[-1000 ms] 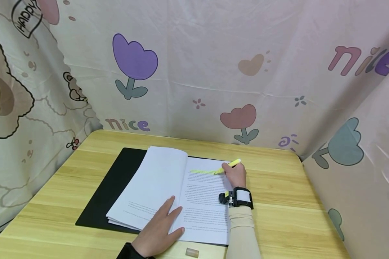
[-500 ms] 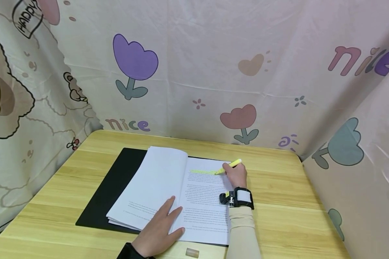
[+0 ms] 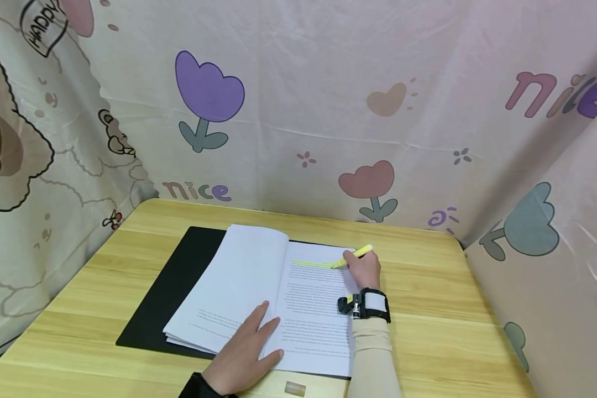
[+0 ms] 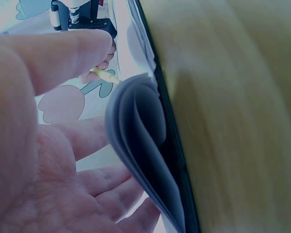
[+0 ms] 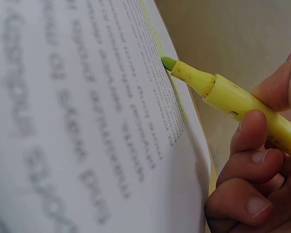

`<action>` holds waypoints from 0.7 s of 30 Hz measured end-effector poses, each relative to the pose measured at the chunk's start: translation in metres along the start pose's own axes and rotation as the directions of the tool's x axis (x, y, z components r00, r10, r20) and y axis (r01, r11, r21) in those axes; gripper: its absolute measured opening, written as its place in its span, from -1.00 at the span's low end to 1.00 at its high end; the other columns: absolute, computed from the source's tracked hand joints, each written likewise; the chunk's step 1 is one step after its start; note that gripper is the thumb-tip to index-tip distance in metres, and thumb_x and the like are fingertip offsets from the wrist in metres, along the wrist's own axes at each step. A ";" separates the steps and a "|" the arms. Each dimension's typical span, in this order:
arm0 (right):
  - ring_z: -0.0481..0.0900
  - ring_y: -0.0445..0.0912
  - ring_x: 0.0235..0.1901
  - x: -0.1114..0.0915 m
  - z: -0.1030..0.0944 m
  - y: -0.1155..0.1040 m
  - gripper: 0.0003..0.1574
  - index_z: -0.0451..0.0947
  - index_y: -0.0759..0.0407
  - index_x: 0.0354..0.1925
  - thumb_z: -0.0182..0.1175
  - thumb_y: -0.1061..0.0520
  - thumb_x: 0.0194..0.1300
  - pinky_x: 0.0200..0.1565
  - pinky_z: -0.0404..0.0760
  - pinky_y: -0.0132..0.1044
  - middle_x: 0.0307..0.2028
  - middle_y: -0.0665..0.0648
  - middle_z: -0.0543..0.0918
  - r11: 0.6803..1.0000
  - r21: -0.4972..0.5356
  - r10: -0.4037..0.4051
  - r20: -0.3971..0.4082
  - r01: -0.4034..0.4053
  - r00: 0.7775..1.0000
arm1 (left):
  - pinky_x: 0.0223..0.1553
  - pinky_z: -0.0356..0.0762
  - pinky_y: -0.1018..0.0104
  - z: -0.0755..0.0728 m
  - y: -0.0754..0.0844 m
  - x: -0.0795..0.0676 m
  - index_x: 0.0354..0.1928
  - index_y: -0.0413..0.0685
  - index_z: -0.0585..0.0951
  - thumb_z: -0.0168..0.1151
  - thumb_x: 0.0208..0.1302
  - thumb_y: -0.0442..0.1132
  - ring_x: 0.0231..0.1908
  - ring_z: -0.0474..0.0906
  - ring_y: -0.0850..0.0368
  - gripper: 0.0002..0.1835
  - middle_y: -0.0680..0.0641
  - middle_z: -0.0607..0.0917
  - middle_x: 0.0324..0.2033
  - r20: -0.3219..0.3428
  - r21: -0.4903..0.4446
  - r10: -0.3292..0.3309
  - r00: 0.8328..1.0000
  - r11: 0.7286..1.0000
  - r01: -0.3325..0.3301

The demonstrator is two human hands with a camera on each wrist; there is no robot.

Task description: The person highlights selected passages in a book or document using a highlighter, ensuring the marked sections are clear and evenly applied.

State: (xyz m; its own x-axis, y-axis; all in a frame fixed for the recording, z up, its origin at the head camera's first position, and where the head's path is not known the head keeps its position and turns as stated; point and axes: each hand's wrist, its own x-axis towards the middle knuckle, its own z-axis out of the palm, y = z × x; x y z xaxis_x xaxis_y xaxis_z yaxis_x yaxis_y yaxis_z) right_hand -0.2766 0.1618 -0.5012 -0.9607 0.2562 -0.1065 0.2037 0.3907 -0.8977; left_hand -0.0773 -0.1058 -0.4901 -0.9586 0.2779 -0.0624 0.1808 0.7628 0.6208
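My right hand (image 3: 365, 272) pinches a yellow highlighter (image 3: 356, 255) between thumb and fingers, its cap off. The right wrist view shows the chisel tip (image 5: 169, 63) right at a line of print near the page's top. A yellow stripe (image 3: 310, 265) runs from the left of that line up to the tip. My left hand (image 3: 244, 354) rests with fingers spread and straight over the lower middle of the open stack of printed sheets (image 3: 313, 354). In the left wrist view, the turned-over pages (image 4: 128, 126) curl beside its fingers.
Under the sheets lies a black folder (image 3: 154, 309), its left side sticking out. Near the table's front edge is a small brownish-grey piece (image 3: 295, 388). The wood-grain table (image 3: 438, 342) is bordered by printed cloth (image 3: 298, 110) at the back and both sides.
The highlighter tip has slid slightly to the right along the line, and the yellow stripe reaches a little further. My left hand has stayed in place on the sheets.
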 end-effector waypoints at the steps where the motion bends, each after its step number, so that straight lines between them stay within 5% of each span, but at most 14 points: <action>1: 0.56 0.02 -0.29 0.000 0.000 0.000 -0.64 0.55 0.26 -0.11 0.26 -0.01 0.35 -0.25 0.43 -0.22 -0.31 0.17 0.64 1.000 0.001 -0.001 -0.001 0.001 1.000 | 0.40 0.21 -0.38 0.000 0.000 0.000 0.39 -0.25 0.51 0.39 0.33 0.04 0.53 0.10 -0.32 -0.29 -0.29 0.14 0.58 0.000 0.000 0.001 1.000 1.000 -0.001; 21: 0.54 0.07 -0.24 0.001 -0.003 0.002 -0.59 0.51 0.27 -0.09 0.25 -0.04 0.34 -0.23 0.43 -0.19 -0.28 0.19 0.59 0.999 0.033 0.036 -0.008 -0.036 0.999 | 0.41 0.20 -0.36 0.001 0.000 0.000 0.40 -0.23 0.51 0.38 0.33 0.04 0.54 0.08 -0.31 -0.29 -0.28 0.14 0.58 0.003 0.007 -0.005 1.000 1.000 0.005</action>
State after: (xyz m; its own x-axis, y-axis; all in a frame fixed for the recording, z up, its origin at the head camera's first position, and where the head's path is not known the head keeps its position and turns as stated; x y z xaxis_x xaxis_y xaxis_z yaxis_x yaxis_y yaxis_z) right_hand -0.2766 0.1658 -0.5017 -0.9513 0.2769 -0.1355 0.2317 0.3520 -0.9069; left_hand -0.0775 -0.1053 -0.4909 -0.9587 0.2761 -0.0681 0.1776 0.7683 0.6150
